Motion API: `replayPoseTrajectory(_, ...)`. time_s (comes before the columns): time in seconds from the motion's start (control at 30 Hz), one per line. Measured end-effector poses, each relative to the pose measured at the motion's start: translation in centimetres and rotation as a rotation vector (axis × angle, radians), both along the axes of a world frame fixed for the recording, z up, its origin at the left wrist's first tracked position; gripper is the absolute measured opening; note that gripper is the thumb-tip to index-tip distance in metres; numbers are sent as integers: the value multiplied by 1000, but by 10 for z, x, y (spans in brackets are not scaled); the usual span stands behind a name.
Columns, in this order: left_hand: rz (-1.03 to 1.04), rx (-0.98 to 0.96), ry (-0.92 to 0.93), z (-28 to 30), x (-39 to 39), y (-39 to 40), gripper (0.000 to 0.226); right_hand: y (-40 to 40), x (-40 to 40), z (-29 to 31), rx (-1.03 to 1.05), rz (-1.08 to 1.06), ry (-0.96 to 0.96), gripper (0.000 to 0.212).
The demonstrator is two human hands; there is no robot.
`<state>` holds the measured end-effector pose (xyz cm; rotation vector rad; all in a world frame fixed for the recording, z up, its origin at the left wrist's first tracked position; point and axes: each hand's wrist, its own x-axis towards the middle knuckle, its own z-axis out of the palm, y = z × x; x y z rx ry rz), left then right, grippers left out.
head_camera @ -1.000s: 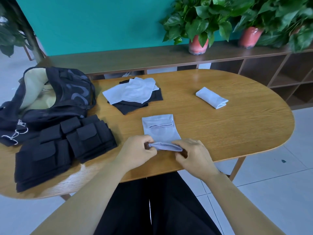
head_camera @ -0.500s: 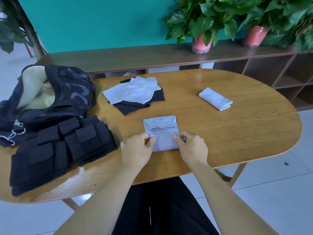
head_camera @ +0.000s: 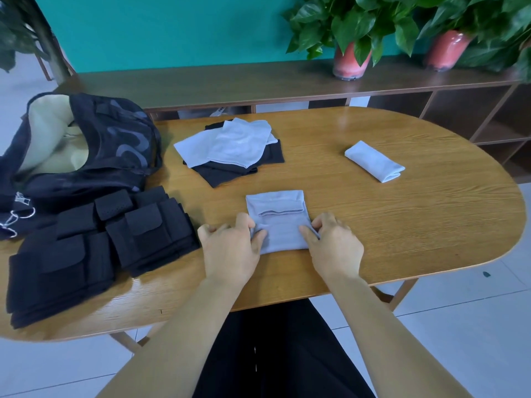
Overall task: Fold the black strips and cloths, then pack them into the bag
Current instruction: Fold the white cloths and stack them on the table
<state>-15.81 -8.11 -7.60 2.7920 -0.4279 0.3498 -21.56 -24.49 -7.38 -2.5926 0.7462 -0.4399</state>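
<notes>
Lower centre: the left hand [head_camera: 230, 248] and right hand [head_camera: 334, 245] each pinch a side edge of one grey cloth [head_camera: 277, 222], partly folded on the oval wooden table [head_camera: 402, 225]. Upper centre, two grey cloths [head_camera: 230, 146] overlie black cloths [head_camera: 244, 168] of uncertain number; one folded grey cloth [head_camera: 373, 160] lies right. At left, two stacks of folded black strips [head_camera: 97, 245] adjoin one open black bag [head_camera: 86, 147], cut off by the frame.

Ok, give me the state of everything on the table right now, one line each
Bag: open, unpacked.
Black strips: folded, stacked beside bag.
Near grey cloth: partly folded, both hands pinching its sides.
Far grey cloth: folded.
Cloth pile: loosely stacked.
Left hand: gripping cloth.
Right hand: gripping cloth.
</notes>
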Motion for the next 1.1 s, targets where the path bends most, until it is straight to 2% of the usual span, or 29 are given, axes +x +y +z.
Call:
replayPoseTrajectory(0.17, -16, -43, 1, -2, -2, 1, 18, -1, -3, -1, -20, -10, -49, 23)
replayPoseTrajectory(0.27, -34, -107, -49, 1, -6, 7, 12, -3, -8, -1, 75, -19, -192, 14)
replayPoseTrajectory(0.33, -65, -165, -169, 3, -9, 10, 8, -1, -17, -2, -88, 55, -333, 12)
replayPoseTrajectory(0.4, -188, -158, -249, 4, -14, 8, 11, 5, -22, -6, -309, 233, -347, 26)
replayPoseTrajectory(0.47, -386, -58, -239, 4, -16, 4, 26, 12, -22, -11, -432, 460, -201, 47)
replayPoseTrajectory(0.53, -500, 107, -118, 3, -18, 3, 42, 16, -21, -10, -450, 574, 22, 64)
replayPoseTrajectory(0.63, -491, 239, 83, 0, -13, 8, 55, 8, -23, -9, -395, 619, 264, 99)
replayPoseTrajectory(0.73, -517, 299, 98, 7, -9, 11, 54, 2, -25, -8, -365, 611, 317, 108)
replayPoseTrajectory(0.87, -578, 352, 68, 13, -3, 15, 50, 1, -25, -8, -366, 577, 260, 103)
replayPoseTrajectory(0.97, -602, 377, 72, 17, 1, 14, 48, -2, -22, -9, -468, 551, 96, 64)
replayPoseTrajectory(1.1, -613, 402, 86, 21, 4, 13, 52, -5, -11, -6, -522, 604, -56, 43)
